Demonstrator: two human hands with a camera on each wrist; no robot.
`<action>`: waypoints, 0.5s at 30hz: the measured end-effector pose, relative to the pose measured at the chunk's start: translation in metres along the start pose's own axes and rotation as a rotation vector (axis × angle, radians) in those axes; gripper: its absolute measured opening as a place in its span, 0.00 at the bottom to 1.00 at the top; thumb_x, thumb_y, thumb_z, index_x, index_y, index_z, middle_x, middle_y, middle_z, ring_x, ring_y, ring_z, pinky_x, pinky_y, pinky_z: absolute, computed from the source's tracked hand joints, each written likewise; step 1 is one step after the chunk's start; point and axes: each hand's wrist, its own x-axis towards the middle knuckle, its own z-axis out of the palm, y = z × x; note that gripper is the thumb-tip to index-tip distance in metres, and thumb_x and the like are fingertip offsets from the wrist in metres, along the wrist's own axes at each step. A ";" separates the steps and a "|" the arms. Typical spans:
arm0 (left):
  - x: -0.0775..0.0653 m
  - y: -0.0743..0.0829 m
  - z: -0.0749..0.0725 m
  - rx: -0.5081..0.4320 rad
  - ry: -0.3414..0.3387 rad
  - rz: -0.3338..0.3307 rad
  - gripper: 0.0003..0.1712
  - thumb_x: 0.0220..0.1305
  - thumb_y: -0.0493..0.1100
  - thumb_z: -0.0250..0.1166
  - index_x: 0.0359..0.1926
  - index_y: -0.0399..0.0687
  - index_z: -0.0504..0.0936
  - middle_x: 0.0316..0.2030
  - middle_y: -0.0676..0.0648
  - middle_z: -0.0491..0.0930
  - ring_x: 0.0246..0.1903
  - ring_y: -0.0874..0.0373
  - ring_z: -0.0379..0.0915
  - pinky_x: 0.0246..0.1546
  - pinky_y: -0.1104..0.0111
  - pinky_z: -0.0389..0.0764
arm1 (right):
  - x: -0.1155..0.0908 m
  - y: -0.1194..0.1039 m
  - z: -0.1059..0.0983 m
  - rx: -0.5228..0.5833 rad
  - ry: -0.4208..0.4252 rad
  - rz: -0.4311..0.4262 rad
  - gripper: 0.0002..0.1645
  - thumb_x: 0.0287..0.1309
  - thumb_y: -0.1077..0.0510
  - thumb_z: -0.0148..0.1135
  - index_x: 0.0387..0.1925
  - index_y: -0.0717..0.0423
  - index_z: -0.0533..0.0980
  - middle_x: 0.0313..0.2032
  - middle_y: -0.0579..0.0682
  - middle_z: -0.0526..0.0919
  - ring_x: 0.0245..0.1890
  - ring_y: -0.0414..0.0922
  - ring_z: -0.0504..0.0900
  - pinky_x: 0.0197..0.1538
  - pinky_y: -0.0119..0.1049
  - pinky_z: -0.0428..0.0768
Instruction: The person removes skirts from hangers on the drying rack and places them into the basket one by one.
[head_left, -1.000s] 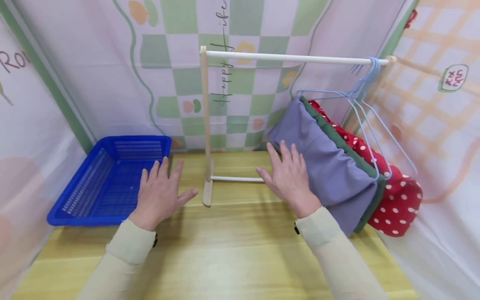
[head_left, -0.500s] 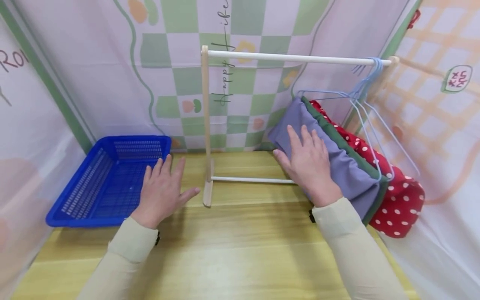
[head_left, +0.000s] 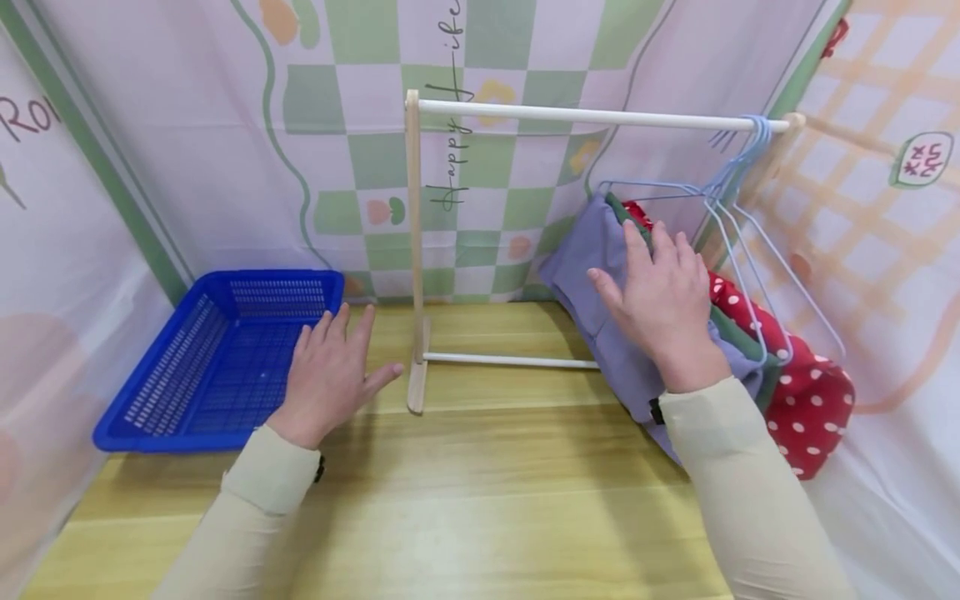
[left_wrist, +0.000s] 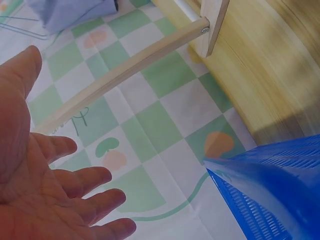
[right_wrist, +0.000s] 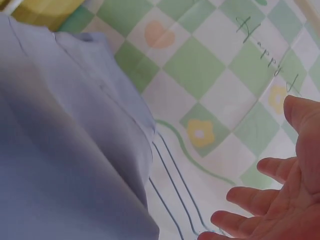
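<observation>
In the head view my right hand [head_left: 663, 304] is held with fingers spread in front of the purple-grey cloth [head_left: 592, 258] on the rack; the right wrist view shows a gap between them. Behind that cloth hang a green cloth [head_left: 738, 337] and a red polka-dot cloth [head_left: 813, 408]. Blue hangers [head_left: 738, 167] hook together at the right end of the white rail [head_left: 585, 114]. My left hand [head_left: 330, 375], fingers extended and holding nothing, hovers by the right side of the blue plastic basket [head_left: 150, 400].
The rack's wooden post [head_left: 414, 225] stands between the basket and the garments. A lower white bar [head_left: 517, 361] runs just above the wooden table [head_left: 465, 492]. Patterned curtains [head_left: 352, 158] enclose the back and sides.
My right hand has moved right and upward, from left of the purple-grey cloth to in front of it. The left hand has shifted only slightly. Basket and rack stay in place.
</observation>
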 end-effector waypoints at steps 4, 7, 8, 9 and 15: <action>0.004 0.000 -0.001 -0.015 0.029 0.023 0.52 0.59 0.71 0.59 0.72 0.41 0.58 0.66 0.27 0.60 0.64 0.31 0.57 0.63 0.39 0.58 | 0.004 0.005 -0.006 0.004 0.008 0.026 0.48 0.63 0.32 0.50 0.75 0.52 0.51 0.70 0.70 0.53 0.69 0.72 0.49 0.66 0.69 0.47; 0.008 0.001 0.000 -0.054 0.035 0.025 0.51 0.60 0.69 0.59 0.71 0.39 0.58 0.66 0.28 0.60 0.64 0.31 0.58 0.63 0.41 0.60 | 0.007 0.009 -0.010 0.003 0.018 0.051 0.48 0.63 0.33 0.51 0.74 0.53 0.51 0.70 0.70 0.54 0.68 0.72 0.50 0.66 0.68 0.48; 0.010 0.001 0.001 -0.068 0.037 0.025 0.51 0.60 0.69 0.60 0.71 0.38 0.59 0.66 0.28 0.60 0.64 0.31 0.58 0.62 0.41 0.60 | 0.008 0.010 -0.011 0.000 0.011 0.062 0.49 0.63 0.33 0.51 0.74 0.54 0.51 0.70 0.70 0.54 0.69 0.71 0.50 0.66 0.67 0.48; 0.011 0.001 0.001 -0.080 0.038 0.023 0.51 0.61 0.68 0.60 0.71 0.37 0.59 0.66 0.28 0.60 0.64 0.32 0.58 0.62 0.41 0.61 | 0.009 0.011 -0.013 -0.003 -0.003 0.078 0.50 0.63 0.32 0.50 0.75 0.54 0.49 0.70 0.70 0.52 0.69 0.71 0.49 0.67 0.67 0.48; 0.019 0.004 0.002 -0.134 0.061 0.014 0.49 0.62 0.66 0.60 0.71 0.35 0.59 0.66 0.29 0.61 0.61 0.32 0.63 0.58 0.43 0.67 | 0.010 0.017 -0.018 -0.007 0.035 0.121 0.48 0.64 0.37 0.52 0.74 0.57 0.50 0.70 0.69 0.55 0.65 0.72 0.57 0.65 0.66 0.54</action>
